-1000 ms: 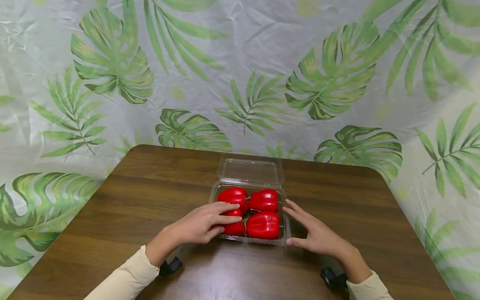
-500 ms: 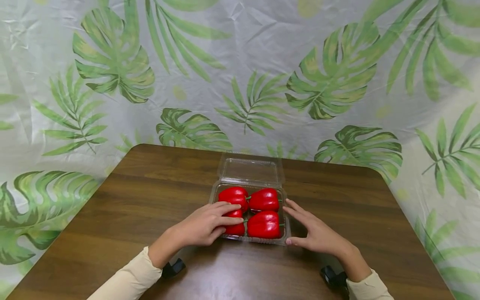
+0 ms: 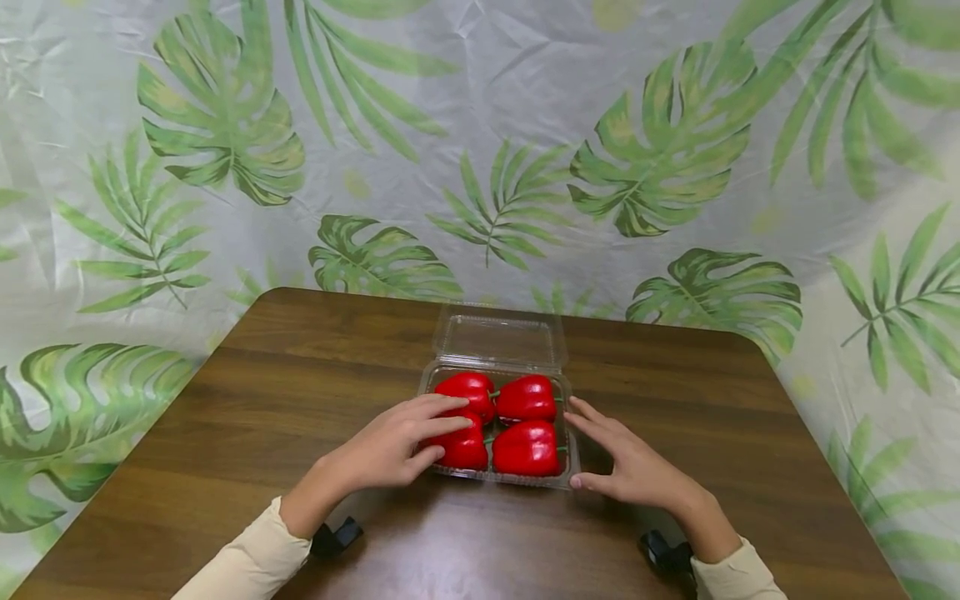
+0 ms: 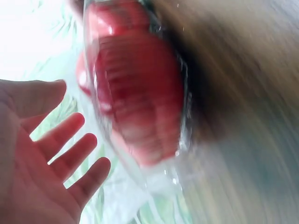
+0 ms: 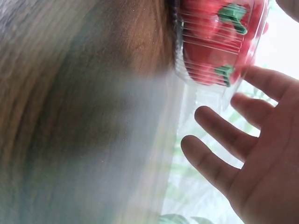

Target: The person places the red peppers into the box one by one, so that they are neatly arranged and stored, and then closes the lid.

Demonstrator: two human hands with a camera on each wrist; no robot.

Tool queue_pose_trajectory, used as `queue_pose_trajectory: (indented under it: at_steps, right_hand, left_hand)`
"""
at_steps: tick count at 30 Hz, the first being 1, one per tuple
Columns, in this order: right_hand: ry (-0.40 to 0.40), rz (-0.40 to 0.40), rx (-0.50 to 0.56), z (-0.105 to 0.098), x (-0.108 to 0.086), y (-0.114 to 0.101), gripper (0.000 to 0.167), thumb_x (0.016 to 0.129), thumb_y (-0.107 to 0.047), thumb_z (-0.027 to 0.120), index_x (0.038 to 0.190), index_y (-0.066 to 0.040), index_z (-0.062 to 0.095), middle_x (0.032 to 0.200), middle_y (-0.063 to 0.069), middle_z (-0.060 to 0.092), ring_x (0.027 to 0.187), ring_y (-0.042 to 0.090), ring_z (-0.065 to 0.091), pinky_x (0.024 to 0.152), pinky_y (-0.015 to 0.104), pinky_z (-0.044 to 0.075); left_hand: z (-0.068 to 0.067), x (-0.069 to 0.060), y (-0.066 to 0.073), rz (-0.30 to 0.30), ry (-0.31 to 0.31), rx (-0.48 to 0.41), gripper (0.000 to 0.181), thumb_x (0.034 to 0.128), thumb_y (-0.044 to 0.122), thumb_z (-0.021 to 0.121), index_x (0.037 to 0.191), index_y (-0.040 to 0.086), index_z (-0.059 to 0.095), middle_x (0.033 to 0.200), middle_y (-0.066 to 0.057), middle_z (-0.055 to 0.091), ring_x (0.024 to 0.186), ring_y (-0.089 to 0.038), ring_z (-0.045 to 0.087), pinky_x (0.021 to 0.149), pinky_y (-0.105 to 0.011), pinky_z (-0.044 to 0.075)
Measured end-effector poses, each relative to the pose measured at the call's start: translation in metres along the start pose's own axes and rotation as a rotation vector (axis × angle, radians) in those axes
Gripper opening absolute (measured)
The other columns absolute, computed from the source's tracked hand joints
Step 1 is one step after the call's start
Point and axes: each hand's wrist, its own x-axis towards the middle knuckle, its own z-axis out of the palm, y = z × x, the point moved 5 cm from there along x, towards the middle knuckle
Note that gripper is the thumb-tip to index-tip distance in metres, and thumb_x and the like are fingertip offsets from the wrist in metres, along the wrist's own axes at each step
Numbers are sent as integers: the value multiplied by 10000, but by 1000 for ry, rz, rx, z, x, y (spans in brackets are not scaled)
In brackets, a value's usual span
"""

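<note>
Several shiny red bell peppers with green stems lie in the base of a clear plastic clamshell box point(image 3: 442, 367), two across at the back and two at the front. My left hand point(image 3: 386, 442) is by the front left pepper point(image 3: 463, 448), its fingers spread and partly hiding it in the head view. In the left wrist view the left hand point(image 4: 44, 140) holds nothing. My right hand point(image 3: 637, 465) is at the box's right side with fingers apart, close to the front right pepper point(image 3: 527, 448). In the right wrist view one of its fingertips appears against the box wall point(image 5: 205, 79).
The box's transparent lid point(image 3: 498, 340) lies folded back towards the far table edge. A brown wood-grain table point(image 3: 300, 358) carries the box, and a leaf-print cloth point(image 3: 510, 100) hangs behind it. Black straps point(image 3: 336, 537) are on both wrists.
My left hand has drawn slightly back to the left off the front left pepper, so more of that pepper shows. The right hand, box and peppers look about the same.
</note>
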Motion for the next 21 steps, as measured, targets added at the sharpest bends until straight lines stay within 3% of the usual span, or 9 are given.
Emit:
queue_pose_trajectory:
  at_steps: [4,9,15,21]
  right_hand:
    - [4,-3,-6,0,1,0,815,857,-470,729,1512,-108,407,1626,176,283,1405,465,397,1026,694,404]
    - [10,-4,-5,-1,0,1,810,859,-458,730,1512,-106,406,1627,175,284,1406,470,394,1029,702,394]
    - [7,0,2,-1,0,1,806,863,-453,727,1517,-114,400,1629,169,281,1409,470,390,1030,701,393]
    - [8,-3,6,-1,0,0,804,862,-441,731,1514,-103,403,1626,178,283,1411,476,384,1036,712,379]
  left_hand:
    - [-11,-13,-10,-48,105,-44,414,873,96,707,1283,109,661,1385,-88,609,1289,-253,563,1028,-468,517]
    - [-18,-27,-21,-106,175,-71,399,862,42,698,1257,92,671,1344,-104,634,1251,-265,584,983,-487,531]
    - [-22,-33,-30,-135,199,-72,380,860,19,688,1237,66,679,1325,-121,646,1232,-273,597,971,-493,534]
    - [-23,-33,-44,-185,184,-99,356,867,23,689,1222,47,680,1300,-110,661,1216,-291,612,984,-521,521]
